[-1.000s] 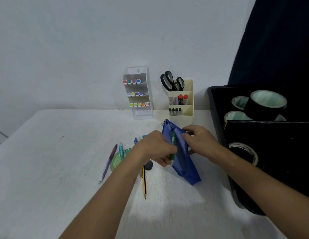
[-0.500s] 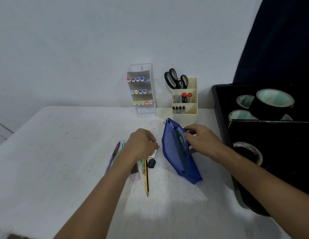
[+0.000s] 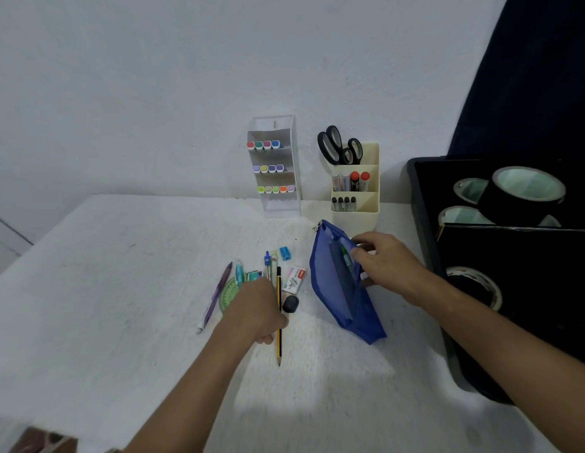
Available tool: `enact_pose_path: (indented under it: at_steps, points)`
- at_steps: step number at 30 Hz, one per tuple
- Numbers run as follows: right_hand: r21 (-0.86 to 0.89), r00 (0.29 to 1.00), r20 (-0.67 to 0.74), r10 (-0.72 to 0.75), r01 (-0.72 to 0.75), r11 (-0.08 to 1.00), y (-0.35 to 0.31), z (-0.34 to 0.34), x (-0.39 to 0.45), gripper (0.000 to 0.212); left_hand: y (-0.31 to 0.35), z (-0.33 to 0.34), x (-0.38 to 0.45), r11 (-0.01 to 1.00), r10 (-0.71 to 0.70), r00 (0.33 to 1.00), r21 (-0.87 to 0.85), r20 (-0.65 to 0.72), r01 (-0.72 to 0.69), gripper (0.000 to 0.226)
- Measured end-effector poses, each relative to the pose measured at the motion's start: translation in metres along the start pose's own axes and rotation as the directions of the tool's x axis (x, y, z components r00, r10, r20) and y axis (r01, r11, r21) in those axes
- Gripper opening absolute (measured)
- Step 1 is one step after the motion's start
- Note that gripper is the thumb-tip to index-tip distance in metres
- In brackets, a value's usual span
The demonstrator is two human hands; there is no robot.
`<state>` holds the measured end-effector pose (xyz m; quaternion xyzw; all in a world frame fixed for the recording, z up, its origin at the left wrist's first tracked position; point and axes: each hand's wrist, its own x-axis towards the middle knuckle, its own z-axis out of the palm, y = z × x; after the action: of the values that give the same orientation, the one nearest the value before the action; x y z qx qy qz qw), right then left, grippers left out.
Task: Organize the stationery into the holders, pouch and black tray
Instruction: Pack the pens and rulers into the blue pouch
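Left hand [image 3: 257, 310], fingers curled, grips the yellow-and-black pencil [image 3: 278, 325] lying on the white worktop [image 3: 121, 305]. Right hand [image 3: 387, 264] pinches the upper rim of the blue mesh zip pouch [image 3: 342, 286], holding it open; a green pen [image 3: 347, 258] lies inside. Beside the pencil: a dark eraser [image 3: 290, 304], small staples box [image 3: 294, 279], blue sharpener [image 3: 285, 253], green protractor [image 3: 228, 294], purple pen [image 3: 216, 297]. Behind stand a white marker holder [image 3: 276, 168] and cream holder [image 3: 356, 188] with black scissors [image 3: 338, 147]. The black tray [image 3: 422, 204] with tape rolls lies right.
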<state>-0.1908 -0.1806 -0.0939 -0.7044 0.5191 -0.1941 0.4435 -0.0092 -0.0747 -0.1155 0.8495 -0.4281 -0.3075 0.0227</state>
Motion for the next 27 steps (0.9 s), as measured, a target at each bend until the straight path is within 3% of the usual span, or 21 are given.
enact_pose_path:
  at_steps: [4, 12, 17, 22, 27]
  points:
    - [-0.003, 1.0, 0.007, 0.012, -0.012, 1.0, 0.0, 0.0, 0.0, 0.036, 0.002, 0.001, -0.002, 0.997, 0.006, 1.0, 0.079, -0.01, -0.005, 0.017]
    - [0.009, 1.0, 0.0, 0.027, -0.027, 1.0, -0.004, -0.004, -0.003, 0.037, 0.021, -0.043, -0.014, 0.999, -0.018, 0.988, -0.041, -0.156, 0.011, 0.035]
    - [0.013, 0.999, -0.006, 0.033, -0.033, 0.999, -0.006, -0.004, -0.003, 0.037, 0.043, -0.068, -0.032, 0.968, 0.125, 0.954, -0.178, -0.272, -0.177, 0.026]
    - [0.051, 0.999, -0.005, 0.042, -0.042, 0.998, -0.005, -0.007, -0.004, 0.036, 0.062, -0.058, -0.044, 0.854, 0.255, 0.962, -0.445, -0.093, -0.27, 0.012]
    - [0.058, 1.0, 0.003, 0.03, -0.03, 0.998, -0.003, -0.007, -0.004, 0.035, 0.071, -0.031, -0.033, 0.849, 0.254, 0.966, -0.469, -0.04, -0.243, 0.015]
